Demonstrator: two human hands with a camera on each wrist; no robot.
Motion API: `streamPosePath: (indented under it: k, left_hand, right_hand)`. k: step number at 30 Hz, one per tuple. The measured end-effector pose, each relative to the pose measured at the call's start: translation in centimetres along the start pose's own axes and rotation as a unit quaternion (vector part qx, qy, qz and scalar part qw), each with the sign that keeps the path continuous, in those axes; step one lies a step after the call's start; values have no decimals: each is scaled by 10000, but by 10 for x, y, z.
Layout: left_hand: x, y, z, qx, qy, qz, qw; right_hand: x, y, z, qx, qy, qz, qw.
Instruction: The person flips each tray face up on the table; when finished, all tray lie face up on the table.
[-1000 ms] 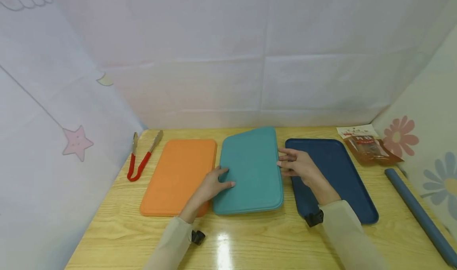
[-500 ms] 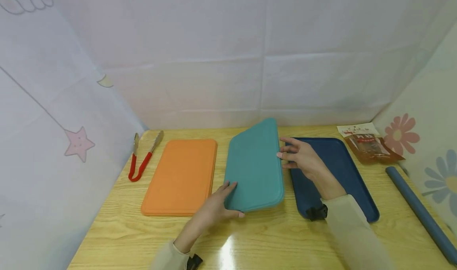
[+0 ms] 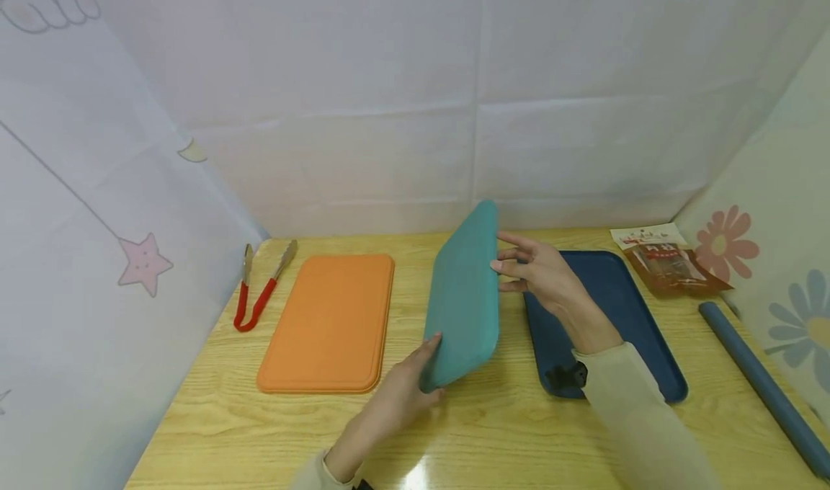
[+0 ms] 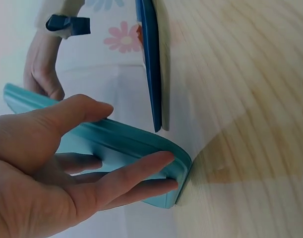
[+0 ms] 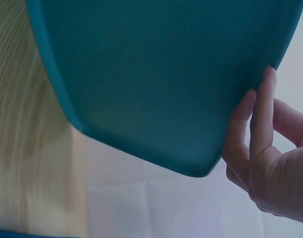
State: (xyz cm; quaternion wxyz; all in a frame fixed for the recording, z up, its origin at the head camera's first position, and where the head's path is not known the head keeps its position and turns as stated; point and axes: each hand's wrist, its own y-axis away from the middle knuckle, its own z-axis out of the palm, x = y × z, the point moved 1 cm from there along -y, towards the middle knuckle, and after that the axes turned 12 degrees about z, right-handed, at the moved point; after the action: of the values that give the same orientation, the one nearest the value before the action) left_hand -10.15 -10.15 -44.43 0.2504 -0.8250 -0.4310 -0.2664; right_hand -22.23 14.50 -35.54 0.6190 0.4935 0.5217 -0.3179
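Note:
A teal tray (image 3: 462,295) stands steeply tilted in the middle of the head view, its right edge raised. Its smooth back faces the head camera, while the right wrist view shows the rimmed inner side (image 5: 141,89). My left hand (image 3: 403,389) grips the near left edge; the left wrist view has the thumb on one side and the fingers on the other. At the raised edge, my right hand (image 3: 545,274) pinches the rim between thumb and fingers. An orange tray (image 3: 327,324) lies flat to the left, and a navy tray (image 3: 609,317) lies to the right, rim up.
Red-handled tongs (image 3: 262,288) lie spread at the far left of the wooden table (image 3: 214,432). A brown food packet (image 3: 671,266) sits at the back right, and a grey-blue roll (image 3: 765,389) runs along the right edge. Patterned cloth (image 3: 376,101) hangs behind.
The teal tray has gone from lying nearly flat to a steep tilt, its right edge lifting. My left hand has slid from its left side toward the near corner; my right hand has risen with it.

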Motion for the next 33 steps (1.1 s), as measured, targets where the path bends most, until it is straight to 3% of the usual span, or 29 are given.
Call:
streamPosePath:
  k: [10,13,21,26,29,33]
  left_hand:
    - [17,0,4,440,69,189,9988]
    - [21,0,4,697,237,417,9964]
    - [42,-5,-8,1754,498,1312,9744]
    - [53,-9,-21,2261,168,1622,9604]
    - [53,-7,-26,2316,88,1470,9616]
    - [48,-1,-32,2419,525,871,9650]
  right_hand:
    - [-18,-3,23,-24,-382,-196,9991]
    - [-22,-5,30,-4,-470,-219,9987]
    - [-33,-11,47,1,-585,-183,9981]
    - [-27,-15,52,-187,-521,-142,9984]
    - [-6,-20,50,-275,-182,84,9994]
    - [39,-29,44,-217,1075,665,9917]
